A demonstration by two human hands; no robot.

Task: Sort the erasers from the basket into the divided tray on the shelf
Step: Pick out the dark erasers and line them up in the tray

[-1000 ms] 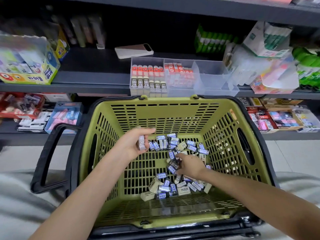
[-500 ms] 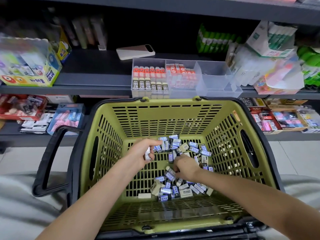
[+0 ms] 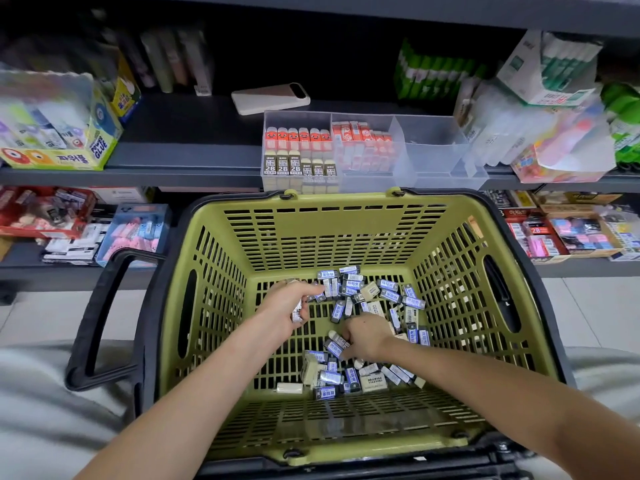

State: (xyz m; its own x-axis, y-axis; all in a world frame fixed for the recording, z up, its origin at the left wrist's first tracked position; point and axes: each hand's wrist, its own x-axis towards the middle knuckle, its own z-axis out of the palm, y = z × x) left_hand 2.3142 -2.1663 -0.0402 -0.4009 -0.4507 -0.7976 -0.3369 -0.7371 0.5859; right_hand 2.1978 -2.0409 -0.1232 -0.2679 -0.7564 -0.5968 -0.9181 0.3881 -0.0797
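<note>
left hand (image 3: pixel 289 306), right hand (image 3: pixel 367 336) grip erasers (image 3: pixel 336 345) in basket (image 3: pixel 332 204)

Light falls evenly and fairly brightly, apparently from overhead, though its source cannot be seen. At the centre, the basket (image 3: pixel 346 237) and the erasers (image 3: pixel 369 291) are rendered sharply, with print that can be read. Deep shadow is held in the recess behind the shelf (image 3: pixel 194 133) at 12 o'clock. Blur is found on the glue boxes (image 3: pixel 59 133) at 10 o'clock and the pale packets (image 3: pixel 540 140) at 2 o'clock. Shelf edges are bowed by wide-angle distortion, most strongly at 9 and 3 o'clock.
</note>
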